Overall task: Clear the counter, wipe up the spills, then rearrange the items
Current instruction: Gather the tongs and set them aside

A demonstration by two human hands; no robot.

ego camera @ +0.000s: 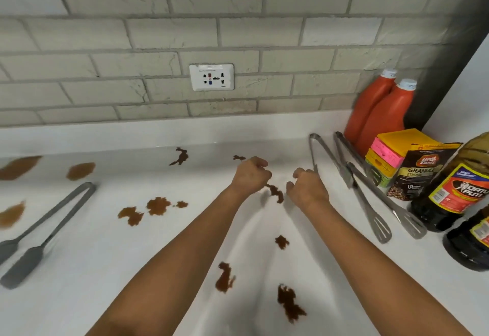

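Both hands hover over the white counter (87, 269) with fingers loosely curled and nothing in them: the left hand (250, 174) sits just left of a small brown spill (275, 192), and the right hand (307, 188) just right of that same spill, its fingertips near the hinge end of the closest metal tongs (344, 174) but apart from them as far as the view shows. Taking that small spill between the hands as the landmark, more brown spills lie on every side: a dark streak (180, 156) far behind and left of it near the backsplash, a cluster of patches (156, 207) to its left, pale smears (79, 171) well to the left, and darker blots (289, 302) nearer the person. Grey silicone-tipped tongs (45, 229) lie well left of it. Right of it lie the metal tongs, with a second pair of metal tongs (381, 192) just beyond. Farther right stand a dark coffee granule pouch (418, 174), a stack of yellow and pink boxes (391, 147), two red bottles (381, 116) against the brick wall (158, 31), and two dark bottles (455, 190) at the edge. A wall socket (211, 77) is set in the wall behind it.
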